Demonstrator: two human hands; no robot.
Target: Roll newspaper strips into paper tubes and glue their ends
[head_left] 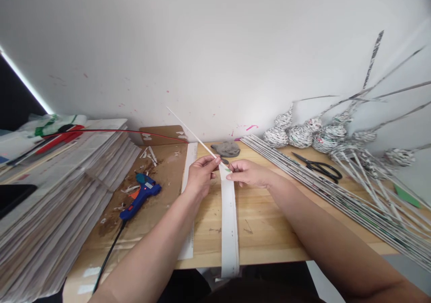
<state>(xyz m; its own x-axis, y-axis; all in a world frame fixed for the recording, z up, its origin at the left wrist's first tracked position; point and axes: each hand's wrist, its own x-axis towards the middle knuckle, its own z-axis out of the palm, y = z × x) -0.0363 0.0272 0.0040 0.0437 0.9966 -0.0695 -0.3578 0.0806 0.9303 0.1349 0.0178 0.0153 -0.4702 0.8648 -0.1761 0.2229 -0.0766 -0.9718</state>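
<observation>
A long white paper strip (229, 222) runs from between my hands down past the table's front edge. A thin white stick (190, 131) slants from the strip's top corner up to the left. My left hand (203, 173) pinches the stick where it meets the paper. On the right side, my right hand (247, 173) holds the strip's upper corner between thumb and fingers. The paper's top end is angled around the stick. A grey cloth (226, 149) lies just behind my hands.
To the left are a blue glue gun (139, 197) on cardboard and stacked paper strips (70, 195). At right lie rolled paper sticks (313, 193), black scissors (318, 166) and several woven paper shapes (301, 135). Another white strip (188, 204) lies beside my left forearm.
</observation>
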